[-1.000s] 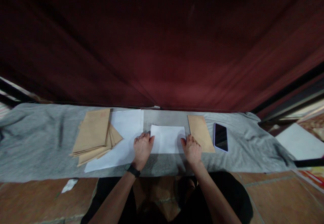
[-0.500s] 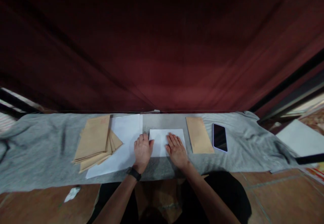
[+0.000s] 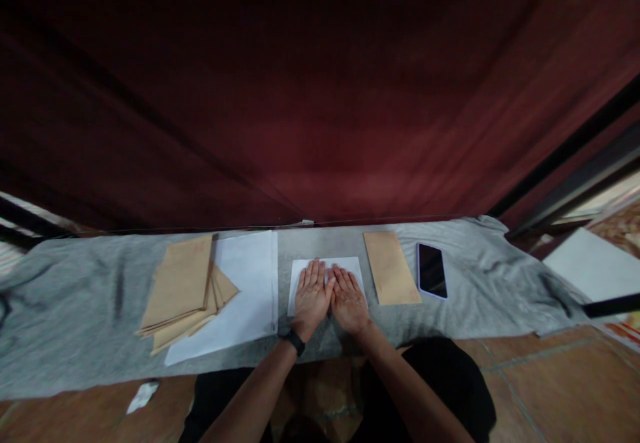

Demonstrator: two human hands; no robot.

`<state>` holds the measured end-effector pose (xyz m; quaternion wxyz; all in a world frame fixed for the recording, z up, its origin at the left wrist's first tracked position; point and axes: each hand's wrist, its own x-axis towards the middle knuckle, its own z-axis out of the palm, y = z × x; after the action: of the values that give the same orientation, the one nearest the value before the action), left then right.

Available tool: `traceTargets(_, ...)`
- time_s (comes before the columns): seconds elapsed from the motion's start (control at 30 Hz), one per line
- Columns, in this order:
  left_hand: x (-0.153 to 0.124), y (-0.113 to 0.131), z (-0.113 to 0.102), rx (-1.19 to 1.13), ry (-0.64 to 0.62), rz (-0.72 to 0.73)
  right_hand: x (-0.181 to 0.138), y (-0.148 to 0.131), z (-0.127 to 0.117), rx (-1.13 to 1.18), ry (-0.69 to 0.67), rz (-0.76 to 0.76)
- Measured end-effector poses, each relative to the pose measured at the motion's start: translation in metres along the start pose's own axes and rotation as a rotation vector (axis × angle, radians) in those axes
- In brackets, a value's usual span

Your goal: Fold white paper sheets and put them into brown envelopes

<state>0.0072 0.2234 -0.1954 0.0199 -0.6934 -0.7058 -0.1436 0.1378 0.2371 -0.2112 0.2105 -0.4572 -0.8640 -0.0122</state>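
Note:
A white sheet of paper (image 3: 295,286), which looks folded, lies on the grey cloth (image 3: 400,326) in front of me. My left hand (image 3: 311,296) rests flat on its left half, fingers stretched out. Beside it, my right hand (image 3: 347,299) presses flat on the right half, and the thumbs meet near the middle. Both hands cover much of the sheet. To the left, brown envelopes (image 3: 180,276) are fanned in a pile over larger white paper sheets (image 3: 250,289). A single brown envelope (image 3: 393,269) lies to the right of my right hand.
A phone (image 3: 432,271) with a pale purple edge lies right of the single envelope. A dark red panel (image 3: 320,129) rises behind the cloth. On the tiled floor at the left is a crumpled white scrap (image 3: 143,396). A white board (image 3: 595,266) stands at far right.
My left hand has moved right from the sheet's left edge to lie flat on it, close beside my right hand. The right hand has stayed on the sheet.

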Motion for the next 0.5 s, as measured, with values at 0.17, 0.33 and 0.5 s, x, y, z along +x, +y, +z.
traceTargets(0.17,-0.003,-0.010,-0.001,0.036,0.042,-0.048,0.004,0.013,-0.002,-0.040,0.049,0.124)
traceTargets(0.33,-0.009,-0.020,-0.002,0.040,0.103,-0.107,0.002,0.023,0.000,-0.071,0.088,0.210)
traceTargets(0.5,-0.015,-0.022,-0.005,0.037,0.147,-0.126,0.002,0.021,-0.011,-0.052,0.070,0.316)
